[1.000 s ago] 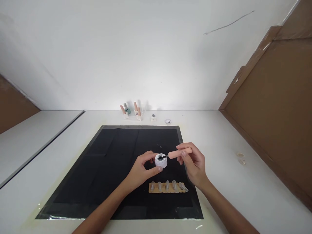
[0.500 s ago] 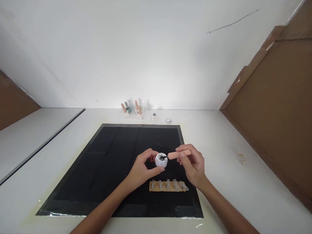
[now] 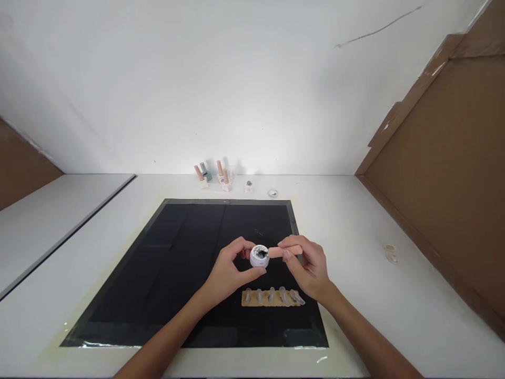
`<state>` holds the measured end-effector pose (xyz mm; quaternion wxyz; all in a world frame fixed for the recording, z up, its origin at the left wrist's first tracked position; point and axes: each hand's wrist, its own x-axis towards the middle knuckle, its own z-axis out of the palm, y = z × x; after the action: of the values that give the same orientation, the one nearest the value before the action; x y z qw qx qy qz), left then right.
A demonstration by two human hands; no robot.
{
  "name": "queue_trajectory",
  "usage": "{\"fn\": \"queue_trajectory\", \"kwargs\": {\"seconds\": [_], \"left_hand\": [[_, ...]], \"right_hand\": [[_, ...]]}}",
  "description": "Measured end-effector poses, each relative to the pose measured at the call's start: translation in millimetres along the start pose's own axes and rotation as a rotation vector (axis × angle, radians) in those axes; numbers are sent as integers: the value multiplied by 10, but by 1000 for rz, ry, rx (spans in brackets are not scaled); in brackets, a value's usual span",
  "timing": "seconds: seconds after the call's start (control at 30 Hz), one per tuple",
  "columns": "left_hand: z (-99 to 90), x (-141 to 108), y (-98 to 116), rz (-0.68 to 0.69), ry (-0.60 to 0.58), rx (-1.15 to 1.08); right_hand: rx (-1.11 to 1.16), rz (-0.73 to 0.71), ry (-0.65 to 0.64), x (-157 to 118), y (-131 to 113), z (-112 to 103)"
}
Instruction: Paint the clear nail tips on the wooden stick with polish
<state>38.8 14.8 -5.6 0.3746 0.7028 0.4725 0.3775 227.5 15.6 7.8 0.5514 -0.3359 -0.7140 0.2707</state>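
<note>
Between the thumb and fingers of my left hand (image 3: 233,266) is a small round white jar (image 3: 259,261), uncapped, with dark smears inside its mouth. My right hand (image 3: 310,266) pinches the peach handle of a nail polish brush (image 3: 284,251); its dark tip is in the jar's mouth. Just below the hands lies a tan strip (image 3: 265,303) bearing several clear nail tips (image 3: 272,295), the rightmost one tilted. All of this is over a black mat (image 3: 189,252).
Nail polish bottles (image 3: 225,180) with peach caps and one green bottle (image 3: 206,174) stand at the back wall. Right of them are a small open bottle (image 3: 249,186) and a white lid (image 3: 272,193). Two small round pieces (image 3: 390,252) lie far right, near a cardboard panel (image 3: 445,158).
My right hand has moved slightly left, bringing the brush deeper into the jar. My left hand holds the jar almost still. The whole view has shifted a little.
</note>
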Motion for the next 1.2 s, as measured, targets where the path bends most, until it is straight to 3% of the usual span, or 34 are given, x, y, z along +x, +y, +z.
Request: {"fn": "queue_trajectory", "kwargs": {"seconds": [0.27,0.67,1.2], "left_hand": [[-3,-5,-10,23,20,49],[9,-12,2,54,18,84],[12,-15,-36,72,16,124]], "right_hand": [[4,-55,-63,4,22,-4],[-94,-131,3,36,-14,3],[-138,-205,-30,52,-22,24]]}}
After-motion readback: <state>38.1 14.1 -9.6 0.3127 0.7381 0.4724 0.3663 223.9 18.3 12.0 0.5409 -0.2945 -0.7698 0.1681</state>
